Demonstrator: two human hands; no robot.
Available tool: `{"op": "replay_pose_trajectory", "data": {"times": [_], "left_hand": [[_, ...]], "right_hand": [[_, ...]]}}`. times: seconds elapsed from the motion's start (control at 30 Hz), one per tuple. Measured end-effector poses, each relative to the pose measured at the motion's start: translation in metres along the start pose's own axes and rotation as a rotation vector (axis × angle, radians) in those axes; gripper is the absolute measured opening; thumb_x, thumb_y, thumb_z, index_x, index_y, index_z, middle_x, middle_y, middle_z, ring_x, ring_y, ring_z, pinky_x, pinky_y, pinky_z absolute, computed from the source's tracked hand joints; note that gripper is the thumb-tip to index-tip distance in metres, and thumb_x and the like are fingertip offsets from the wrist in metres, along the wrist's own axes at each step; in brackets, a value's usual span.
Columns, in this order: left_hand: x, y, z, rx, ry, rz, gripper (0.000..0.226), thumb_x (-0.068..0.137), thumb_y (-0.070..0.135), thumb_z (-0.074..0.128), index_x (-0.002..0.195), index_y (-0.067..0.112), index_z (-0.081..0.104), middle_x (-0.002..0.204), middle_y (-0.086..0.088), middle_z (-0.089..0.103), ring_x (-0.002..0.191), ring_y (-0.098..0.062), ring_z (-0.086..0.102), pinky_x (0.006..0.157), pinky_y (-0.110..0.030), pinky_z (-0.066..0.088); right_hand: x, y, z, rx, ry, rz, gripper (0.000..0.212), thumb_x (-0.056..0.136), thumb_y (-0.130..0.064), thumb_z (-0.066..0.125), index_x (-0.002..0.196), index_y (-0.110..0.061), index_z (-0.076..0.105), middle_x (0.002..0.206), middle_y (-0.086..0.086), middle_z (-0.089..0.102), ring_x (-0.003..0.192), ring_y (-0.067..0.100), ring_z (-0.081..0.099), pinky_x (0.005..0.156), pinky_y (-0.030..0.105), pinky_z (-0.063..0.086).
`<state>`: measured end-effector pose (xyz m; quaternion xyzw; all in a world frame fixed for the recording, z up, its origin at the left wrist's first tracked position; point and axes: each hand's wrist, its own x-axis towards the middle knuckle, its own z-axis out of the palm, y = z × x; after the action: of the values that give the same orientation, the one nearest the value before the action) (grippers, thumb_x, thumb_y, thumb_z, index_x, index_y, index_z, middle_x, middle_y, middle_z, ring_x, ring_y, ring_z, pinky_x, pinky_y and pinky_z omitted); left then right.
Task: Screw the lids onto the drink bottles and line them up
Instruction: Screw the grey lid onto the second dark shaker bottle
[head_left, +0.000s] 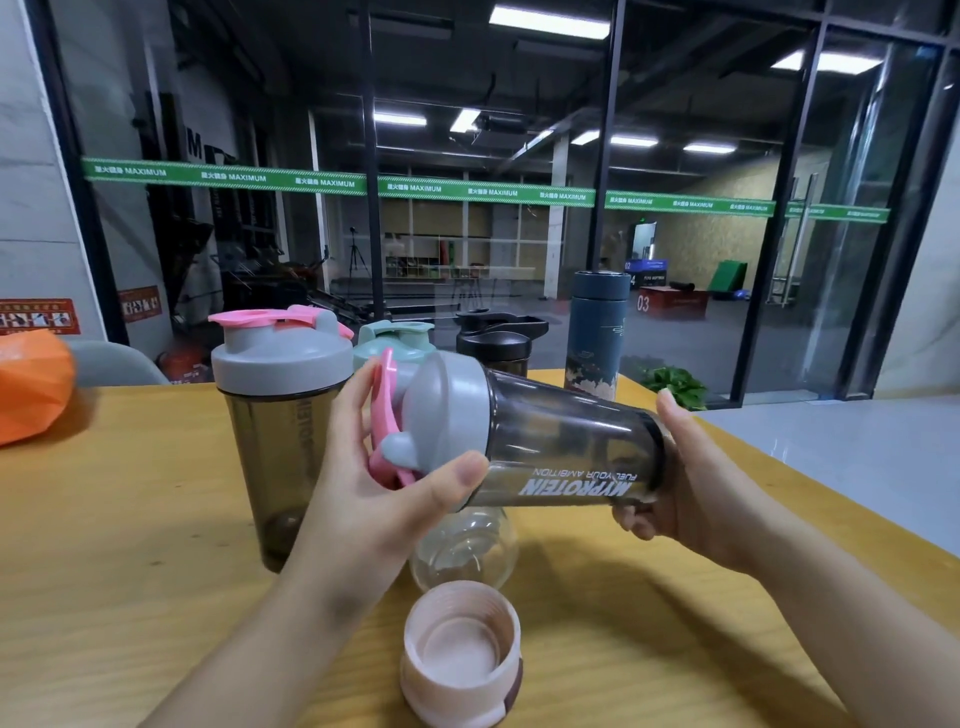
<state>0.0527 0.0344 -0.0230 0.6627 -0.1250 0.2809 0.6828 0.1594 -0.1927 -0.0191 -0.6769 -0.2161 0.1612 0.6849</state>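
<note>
Shaker bottle (561, 447), smoky translucent body with grey lid (447, 410) and pink flip cap (385, 415), was held on its side above the wooden table (130, 519), lid toward the person's left; white "MYPROTEIN" lettering read upside down. Left hand (374, 493) curled round the lid, thumb on its near edge. Right hand (685, 483) gripped the base, fingers wrapped beneath.

A second, matching shaker (280, 431) stood upright just left, lid on. Behind: mint-lidded bottle (395, 343), black bottle (496, 343), dark blue flask (597, 332). A clear bottle (465, 551) sat under the held shaker, partly hidden by it. Nearest, a pink lid (460, 654) lay thread-side up, nothing inside. Orange bag (31, 384) at far left.
</note>
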Motion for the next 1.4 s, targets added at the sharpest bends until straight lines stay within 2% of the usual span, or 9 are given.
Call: {"op": "replay_pose_trajectory", "data": {"times": [0.2,0.33,0.43,0.57,0.9,1.0,1.17,1.23,1.4], "left_hand": [[0.001,0.004,0.001,-0.01,0.072,-0.013,0.13,0.029,0.072,0.081,0.143,0.044,0.023,0.127,0.013,0.057,0.112,-0.005,0.061,0.087,-0.029,0.051],[0.005,0.004,0.0,0.018,0.129,-0.035,0.123,0.039,0.075,0.075,0.143,0.046,0.017,0.13,0.017,0.052,0.114,-0.001,0.058,0.088,-0.028,0.051],[0.005,0.003,0.001,0.1,0.128,-0.058,0.101,0.059,0.066,0.072,0.14,0.048,0.015,0.131,0.019,0.045,0.111,0.003,0.056,0.082,-0.019,0.051],[0.003,-0.001,0.004,0.196,0.107,-0.098,0.098,0.06,0.055,0.064,0.142,0.043,0.013,0.137,0.016,0.038,0.121,-0.008,0.05,0.096,-0.029,0.044],[-0.003,-0.018,-0.003,0.886,-0.175,0.021,0.054,0.084,0.051,0.056,0.123,0.063,0.02,0.13,0.027,0.02,0.127,0.002,0.025,0.102,-0.021,0.025],[-0.003,-0.017,-0.005,0.918,-0.232,0.013,0.037,0.088,0.051,0.048,0.112,0.069,0.026,0.126,0.029,0.014,0.126,0.002,0.018,0.105,-0.023,0.023],[-0.002,-0.019,-0.004,0.912,-0.268,0.0,0.024,0.094,0.047,0.039,0.107,0.067,0.035,0.133,0.025,0.016,0.122,0.004,0.017,0.108,-0.024,0.021],[-0.003,-0.019,-0.003,0.907,-0.279,-0.007,0.023,0.095,0.047,0.036,0.108,0.065,0.037,0.139,0.022,0.017,0.129,0.0,0.017,0.111,-0.026,0.021],[-0.003,-0.019,-0.002,0.92,-0.296,-0.036,0.027,0.096,0.045,0.033,0.119,0.056,0.044,0.144,0.02,0.017,0.134,-0.002,0.014,0.111,-0.027,0.022]], "right_hand": [[0.001,-0.002,0.005,0.154,0.045,0.027,0.042,0.082,-0.054,0.044,0.097,-0.019,0.062,0.067,0.006,0.064,0.045,0.021,0.049,0.04,0.021,0.042],[0.004,-0.001,0.003,0.344,0.122,0.07,0.048,0.09,-0.054,0.039,0.108,-0.017,0.064,0.076,0.009,0.065,0.045,0.02,0.051,0.038,0.02,0.047],[0.007,0.003,0.0,0.615,0.066,0.111,0.074,0.065,-0.059,0.07,0.118,-0.007,0.063,0.095,0.015,0.063,0.055,0.021,0.06,0.045,0.02,0.053],[0.006,0.008,0.0,0.737,-0.032,0.041,0.092,0.037,-0.047,0.092,0.112,0.001,0.068,0.109,0.021,0.066,0.085,0.028,0.069,0.069,0.031,0.059],[0.005,0.017,0.012,0.43,-0.189,-0.017,0.086,0.045,-0.033,0.092,0.121,-0.009,0.061,0.125,0.02,0.062,0.116,0.034,0.059,0.099,0.047,0.046],[0.009,0.017,0.014,0.248,-0.018,-0.011,0.09,0.042,-0.039,0.091,0.121,-0.011,0.057,0.116,0.01,0.069,0.106,0.023,0.066,0.092,0.038,0.05],[0.01,0.015,-0.004,-0.313,0.414,-0.037,0.043,0.067,-0.025,0.082,0.103,-0.022,0.059,0.094,-0.009,0.069,0.091,0.006,0.063,0.076,0.021,0.048],[0.011,0.017,-0.01,-0.427,0.476,-0.024,0.052,0.069,-0.026,0.082,0.111,-0.021,0.051,0.092,-0.011,0.063,0.085,0.001,0.057,0.065,0.016,0.04],[0.02,0.028,-0.02,-0.594,0.561,0.053,0.078,0.063,-0.039,0.085,0.127,-0.015,0.046,0.106,-0.002,0.057,0.096,0.015,0.054,0.079,0.027,0.04]]}}
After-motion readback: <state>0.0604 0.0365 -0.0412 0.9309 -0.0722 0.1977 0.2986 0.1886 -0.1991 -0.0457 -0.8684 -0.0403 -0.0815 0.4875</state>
